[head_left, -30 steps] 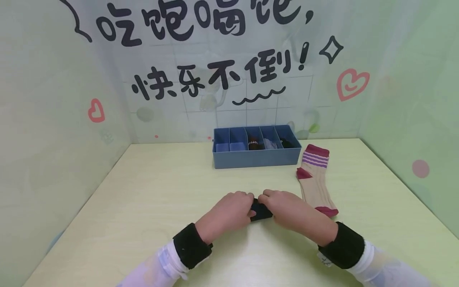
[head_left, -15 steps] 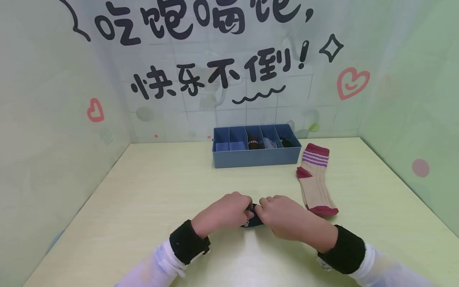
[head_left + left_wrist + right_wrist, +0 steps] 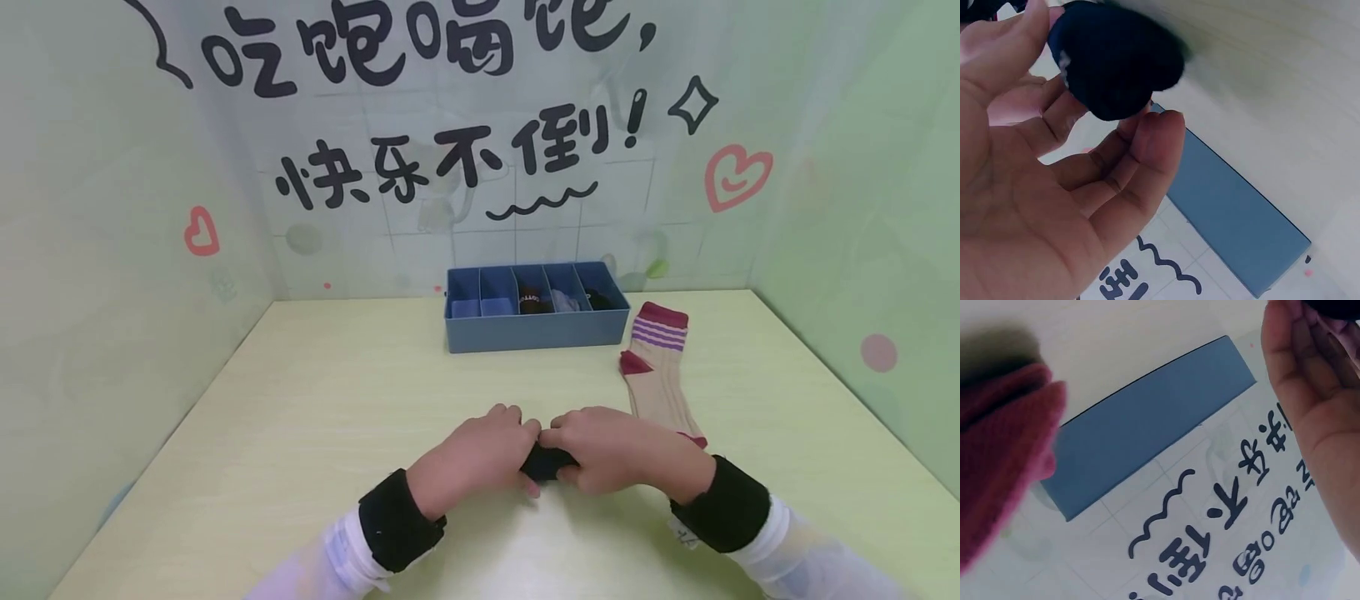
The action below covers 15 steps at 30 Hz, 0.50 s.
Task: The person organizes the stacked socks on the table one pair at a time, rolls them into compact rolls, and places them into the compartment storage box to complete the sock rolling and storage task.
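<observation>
A dark, rolled-up sock [image 3: 549, 463] is between my two hands, low over the near middle of the table. The left hand [image 3: 480, 454] grips its left end, thumb at the front. In the left wrist view the bundle [image 3: 1113, 59] shows a rounded, two-lobed end, with curved fingers beside and below it. My right hand [image 3: 611, 450] pinches the other end between thumb and fingers; only a sliver of dark cloth [image 3: 1341, 307] shows in the right wrist view. A beige sock [image 3: 660, 392] with maroon cuff, heel and toe lies flat past the right hand, which partly hides its toe.
At the back stands a blue divided box [image 3: 540, 332]. Its right compartments hold a brown item [image 3: 534, 302] with lettering, a greyish one [image 3: 566, 302] and a black one [image 3: 597, 300]. A printed wall hanging [image 3: 465, 200] rises behind. Blurred maroon cloth [image 3: 1004, 444] is close to the right wrist camera.
The dark sock shifts left, then back right and slightly nearer, with both hands. White lettering shows on it half a second ago and is out of sight in the head view now.
</observation>
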Tool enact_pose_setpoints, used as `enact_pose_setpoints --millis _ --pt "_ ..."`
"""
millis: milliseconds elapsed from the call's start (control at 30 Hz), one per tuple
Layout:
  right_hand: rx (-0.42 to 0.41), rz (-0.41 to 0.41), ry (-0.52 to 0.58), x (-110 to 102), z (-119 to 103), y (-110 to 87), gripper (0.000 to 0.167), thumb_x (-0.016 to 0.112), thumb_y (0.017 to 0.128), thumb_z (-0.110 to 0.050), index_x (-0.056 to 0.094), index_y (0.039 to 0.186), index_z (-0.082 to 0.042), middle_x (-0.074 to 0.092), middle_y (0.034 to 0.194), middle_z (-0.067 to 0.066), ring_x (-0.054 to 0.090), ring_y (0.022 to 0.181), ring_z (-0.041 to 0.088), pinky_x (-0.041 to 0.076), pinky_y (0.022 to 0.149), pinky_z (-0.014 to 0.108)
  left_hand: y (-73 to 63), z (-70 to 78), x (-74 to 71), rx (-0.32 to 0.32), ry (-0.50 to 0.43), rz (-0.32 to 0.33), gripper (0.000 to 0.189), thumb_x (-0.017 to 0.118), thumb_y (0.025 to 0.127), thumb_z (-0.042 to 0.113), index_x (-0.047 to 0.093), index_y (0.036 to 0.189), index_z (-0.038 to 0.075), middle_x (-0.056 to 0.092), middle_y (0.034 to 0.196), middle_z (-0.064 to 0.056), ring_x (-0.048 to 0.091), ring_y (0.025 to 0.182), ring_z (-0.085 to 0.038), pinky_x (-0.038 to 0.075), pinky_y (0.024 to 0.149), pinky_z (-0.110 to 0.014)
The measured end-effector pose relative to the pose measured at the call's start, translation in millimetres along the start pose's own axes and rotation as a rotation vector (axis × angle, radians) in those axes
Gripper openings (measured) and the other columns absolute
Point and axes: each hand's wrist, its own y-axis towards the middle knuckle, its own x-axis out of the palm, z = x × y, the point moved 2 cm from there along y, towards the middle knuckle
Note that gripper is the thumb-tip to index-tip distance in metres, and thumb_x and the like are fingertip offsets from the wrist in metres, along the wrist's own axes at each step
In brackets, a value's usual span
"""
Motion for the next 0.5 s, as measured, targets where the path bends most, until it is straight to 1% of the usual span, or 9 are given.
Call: enact_pose_setpoints --millis 67,100,167,233,300,433,500 --pt "0.024 -0.045 0.103 1.0 2.3 1.0 0.013 0.072 0.094 -0.016 0.076 0.106 -0.015 0.067 0.09 -0.006 0.056 0.079 0.008 0.053 0.08 0.029 -0.3 0.5 0.7 0.018 0.004 0.002 0.052 0.091 0.084 0.044 0.07 0.118 0.01 0.065 0.099 -0.004 0.053 0.087 -0.015 0.054 0.074 -0.028" --pt "0.034 -0.062 0.141 1.4 3.2 1.5 0.013 0.071 0.094 -0.015 0.077 0.105 -0.014 0.067 0.089 -0.007 0.056 0.079 0.008 0.052 0.08 0.028 -0.3 0.6 0.4 0.031 0.001 0.008 0.05 0.092 0.083 0.041 0.071 0.115 0.01 0.066 0.098 -0.003 0.053 0.085 -0.014 0.054 0.075 -0.027" --pt "0.047 -0.087 0.178 2.4 4.0 2.1 0.014 0.068 0.096 -0.014 0.079 0.103 -0.013 0.065 0.088 -0.008 0.056 0.08 0.009 0.051 0.08 0.027 -0.2 0.1 0.0 0.05 -0.027 0.018 0.04 0.093 0.083 0.033 0.072 0.108 0.009 0.067 0.093 -0.002 0.053 0.079 -0.012 0.051 0.075 -0.025" --pt "0.065 -0.092 0.163 2.3 3.8 1.8 0.015 0.067 0.097 -0.016 0.08 0.105 -0.013 0.063 0.09 -0.007 0.056 0.082 0.01 0.051 0.081 0.028 -0.1 -1.0 -0.7 0.051 -0.073 0.026 0.034 0.092 0.084 0.03 0.073 0.102 0.009 0.067 0.087 0.0 0.052 0.074 -0.011 0.048 0.072 -0.024" --pt "0.084 -0.087 0.134 1.8 3.0 1.1 0.018 0.068 0.098 -0.018 0.079 0.11 -0.012 0.062 0.095 -0.006 0.056 0.084 0.01 0.051 0.082 0.029 -0.8 -2.4 -0.8 0.035 -0.109 0.019 0.029 0.091 0.086 0.029 0.072 0.098 0.01 0.064 0.082 0.001 0.051 0.071 -0.011 0.045 0.069 -0.024" --pt "0.1 -0.072 0.063 0.3 -0.2 -0.2 0.025 0.069 0.1 -0.024 0.077 0.12 -0.011 0.06 0.102 -0.002 0.055 0.087 0.011 0.053 0.083 0.029 -1.0 -4.5 0.0 -0.001 -0.119 0.003 0.025 0.087 0.09 0.03 0.071 0.094 0.011 0.059 0.079 0.003 0.049 0.069 -0.011 0.042 0.066 -0.024" --pt "0.105 -0.06 0.054 -0.2 -1.6 -0.6 0.026 0.071 0.1 -0.026 0.074 0.12 -0.01 0.061 0.102 -0.002 0.055 0.086 0.011 0.053 0.083 0.029 -0.8 -4.7 0.4 -0.006 -0.123 -0.005 0.024 0.085 0.092 0.029 0.071 0.094 0.01 0.059 0.078 0.003 0.048 0.069 -0.011 0.041 0.065 -0.024"
